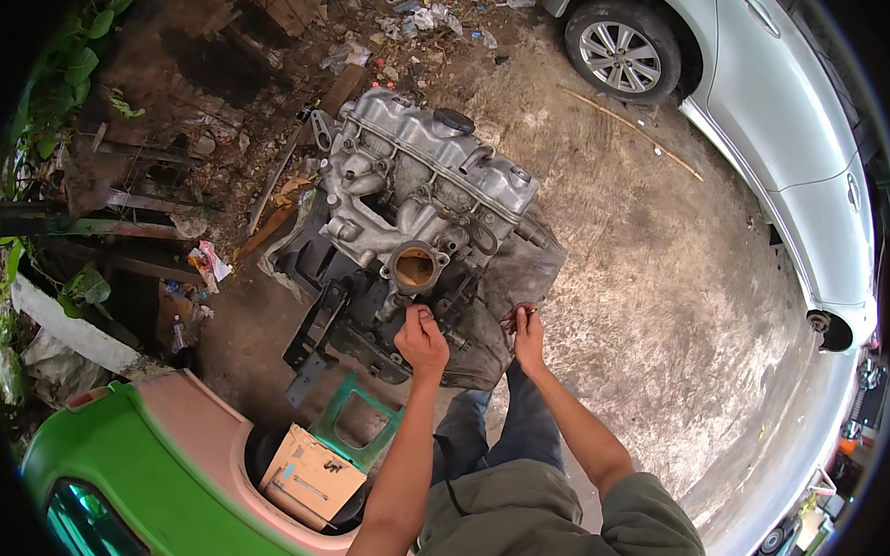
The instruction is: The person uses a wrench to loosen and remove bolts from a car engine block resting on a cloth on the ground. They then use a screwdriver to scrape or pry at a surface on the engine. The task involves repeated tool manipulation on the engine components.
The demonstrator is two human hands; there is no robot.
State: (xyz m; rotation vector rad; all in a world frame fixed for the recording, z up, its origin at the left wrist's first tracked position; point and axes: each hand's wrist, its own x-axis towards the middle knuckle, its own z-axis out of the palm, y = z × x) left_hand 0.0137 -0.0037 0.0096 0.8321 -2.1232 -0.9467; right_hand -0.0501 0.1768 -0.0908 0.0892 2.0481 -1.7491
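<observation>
An engine (429, 170) with a silver metal top cover and a black cap (454, 121) stands in front of me. Its intake manifold (363, 226) faces my side and ends in a round flange (415, 267) with a brown inside. Just below that flange, my left hand (422, 342) is closed, knuckles up; whatever it grips is hidden. My right hand (529, 341) pinches something small and dark, too small to name, beside the edge of a dirty grey sheet-like piece (508, 295) under the engine's right side.
A green and pink car body (164, 464) lies at lower left, with a cardboard piece (313, 477) and a green plastic stool (337, 411) beside it. Far right stands a silver car (774, 123). A thin stick (636, 133) lies on the concrete. Scrap and litter (415, 22) cover the far left ground.
</observation>
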